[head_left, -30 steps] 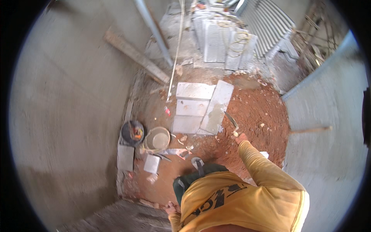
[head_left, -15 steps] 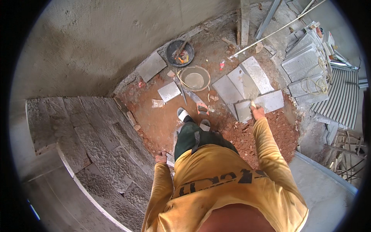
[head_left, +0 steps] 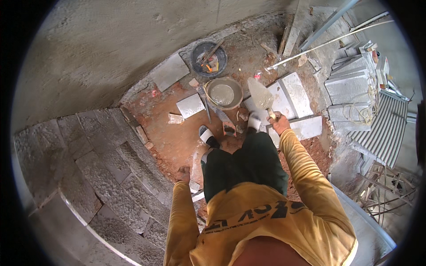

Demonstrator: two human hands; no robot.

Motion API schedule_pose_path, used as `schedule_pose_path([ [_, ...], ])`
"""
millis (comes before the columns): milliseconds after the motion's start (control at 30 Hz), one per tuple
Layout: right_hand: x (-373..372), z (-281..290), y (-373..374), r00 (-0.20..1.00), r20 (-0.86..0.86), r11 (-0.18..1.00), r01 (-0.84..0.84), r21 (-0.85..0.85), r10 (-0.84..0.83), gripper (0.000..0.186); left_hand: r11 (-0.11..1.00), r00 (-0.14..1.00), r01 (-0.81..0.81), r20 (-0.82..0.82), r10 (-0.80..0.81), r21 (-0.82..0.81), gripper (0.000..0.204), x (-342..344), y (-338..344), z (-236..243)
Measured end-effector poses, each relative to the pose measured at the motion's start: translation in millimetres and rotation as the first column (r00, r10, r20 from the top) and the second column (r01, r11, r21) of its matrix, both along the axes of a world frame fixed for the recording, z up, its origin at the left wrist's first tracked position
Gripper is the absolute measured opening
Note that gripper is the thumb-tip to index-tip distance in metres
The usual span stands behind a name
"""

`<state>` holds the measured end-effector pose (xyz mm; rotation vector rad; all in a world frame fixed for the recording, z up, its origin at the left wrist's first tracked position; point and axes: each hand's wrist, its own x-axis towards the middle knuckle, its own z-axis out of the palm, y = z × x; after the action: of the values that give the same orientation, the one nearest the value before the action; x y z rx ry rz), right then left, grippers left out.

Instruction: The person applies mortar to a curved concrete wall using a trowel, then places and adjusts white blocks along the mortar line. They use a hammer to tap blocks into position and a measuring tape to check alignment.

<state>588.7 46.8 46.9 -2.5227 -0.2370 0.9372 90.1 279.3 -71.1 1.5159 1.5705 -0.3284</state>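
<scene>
My right hand (head_left: 279, 124) grips the pale handle of a pointed trowel (head_left: 261, 94). Its broad blade looks smeared grey and points toward a round tub (head_left: 239, 96) of wet grey mortar, just to its left. Beneath and beside the trowel lie several grey stone slabs (head_left: 296, 95), overlapping on the soil. My left hand (head_left: 182, 174) hangs low with curled fingers, and nothing shows in it. It is nearest to the stone-faced wall (head_left: 113, 166) on the left.
A dark bucket (head_left: 196, 54) with tools stands behind the tub. A handsaw with an orange handle (head_left: 229, 129) lies near my feet. Loose slabs (head_left: 191, 105) rest on the red soil. Stacked slabs (head_left: 348, 88), a long white pole (head_left: 328, 46) and corrugated sheet (head_left: 385, 126) are at right.
My right hand has moved left and slightly up, bringing the trowel off the slabs toward the mortar tub. My right foot has stepped forward beside the slabs. My left hand stays low and curled.
</scene>
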Motion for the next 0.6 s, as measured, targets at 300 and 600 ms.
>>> schedule_pose_path([
  [300, 64.6, -169.9, 55.2, 0.943, -0.029, 0.923, -0.33, -0.2, 0.331, 0.041, 0.885, 0.861, -0.284, 0.307, 0.405, -0.369, 0.064, 236.3, -17.6, -215.2],
  [600, 103.1, -310.2, 31.0, 0.806, -0.089, 0.788, -0.592, -0.168, 0.586, 0.053, 0.759, 0.621, -0.591, 0.446, 0.644, -0.272, 0.057, 389.5, -5.7, -389.7],
])
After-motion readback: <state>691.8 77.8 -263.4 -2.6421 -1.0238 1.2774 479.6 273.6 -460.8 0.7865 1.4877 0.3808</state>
